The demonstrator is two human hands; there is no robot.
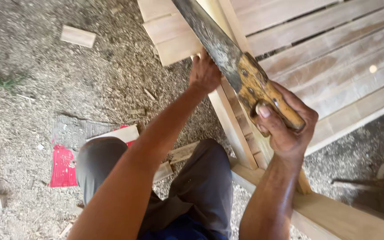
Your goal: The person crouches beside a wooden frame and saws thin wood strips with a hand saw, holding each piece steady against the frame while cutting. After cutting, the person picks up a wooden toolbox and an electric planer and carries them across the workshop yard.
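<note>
My right hand point(285, 126) grips the worn wooden handle of a hand saw point(227, 53), whose dull grey blade runs up and to the left out of the top of the frame. My left hand point(204, 73) is closed on a pale wooden slat point(232, 129) of a slatted timber frame point(334, 49), just left of the saw blade. My knees in grey trousers point(201, 178) show below.
The ground is covered in sawdust and wood chips. A small wood offcut point(78, 35) lies at upper left. A red and grey sheet point(65, 164) and a light board point(121, 133) lie left of my knees. A pale beam point(334, 215) runs along lower right.
</note>
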